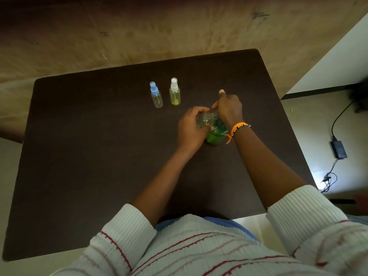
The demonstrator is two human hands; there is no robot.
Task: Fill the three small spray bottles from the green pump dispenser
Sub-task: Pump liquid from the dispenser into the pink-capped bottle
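Observation:
The green pump dispenser (pixel 216 136) stands near the middle right of the dark table (pixel 99 156). My left hand (pixel 190 130) grips a small clear spray bottle (pixel 206 118), uncapped and tilted, with its mouth at the pump's spout. My right hand (pixel 229 108) sits on top of the pump head, fingers curled over it and thumb sticking up. Behind them stand two capped bottles: one with a blue cap (pixel 156 95) that looks empty, and one with a white cap (pixel 174 92) holding yellowish liquid. The held bottle's cap is out of sight.
A power adapter (pixel 338 149) with its cable lies on the floor to the right of the table. A white wall or cabinet edge (pixel 328 62) rises at the far right. Brown floor covering lies beyond the table's back edge.

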